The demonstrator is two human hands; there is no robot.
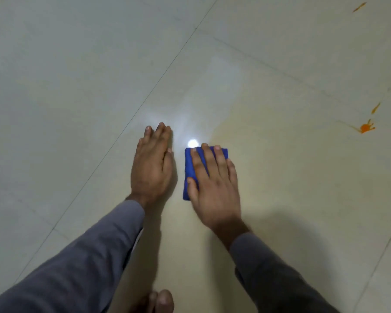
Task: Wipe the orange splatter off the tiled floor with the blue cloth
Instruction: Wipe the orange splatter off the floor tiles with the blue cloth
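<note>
A folded blue cloth (192,168) lies flat on the pale tiled floor (77,75). My right hand (212,184) presses down on it with straight, spread fingers. My left hand (152,166) rests flat on the bare tile just to the left of the cloth, fingers together. An orange splat (365,128) with thin streaks sits on the floor far to the right of the cloth. A small orange streak (376,108) lies just above the splat, and another orange streak (359,7) shows near the top right corner.
Dark grout lines (158,84) cross the tiles diagonally. A bright lamp reflection (192,143) glares on the floor at the cloth's far edge. Toes of a bare foot (160,301) show at the bottom edge between my grey sleeves.
</note>
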